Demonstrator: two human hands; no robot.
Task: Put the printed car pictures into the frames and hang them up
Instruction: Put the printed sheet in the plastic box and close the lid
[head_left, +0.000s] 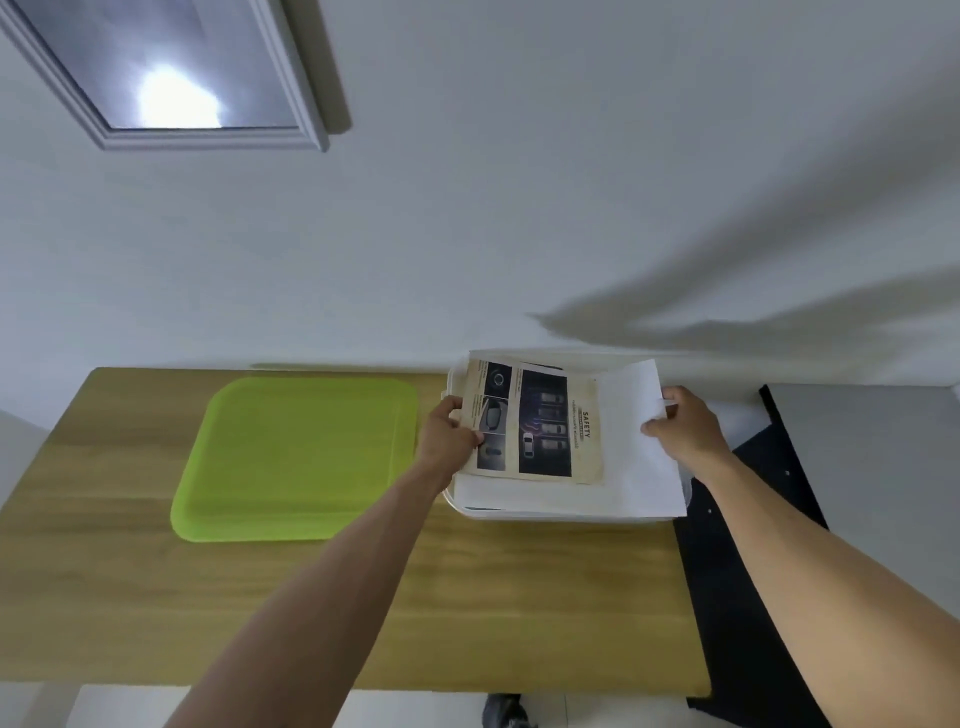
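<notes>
A plain white wall (519, 208) stands behind a long light-brown wooden table (260, 597). The left hand (448, 434) pinches the left edge of the printed car picture sheet with the word SAFETY on it (540, 423), its fingers curled onto the paper. The right hand (680, 428) grips the right edge of a plain white paper sheet (636, 441), thumb on top. I cannot tell if that white part is one sheet with the picture or another sheet under it. The paper sits right between the two hands, on top of a pile in a white plastic box (519, 512). Its long side runs from one hand to the other, so the word SAFETY reads sideways. Both hands are already on the paper, so neither one is nearer. I think the person is lifting the picture out of the box, and no picture is in a frame yet. To the left of the left hand, just beside it, lies a flat lime-green plastic tray with round corners (296, 457). Far up and to the left of the hands, a grey picture frame with shiny glass (171, 78) hangs on the wall. To the right of the right hand there is a black board (753, 571) leaning by the table. The next move will likely carry the paper left, toward the green tray.
</notes>
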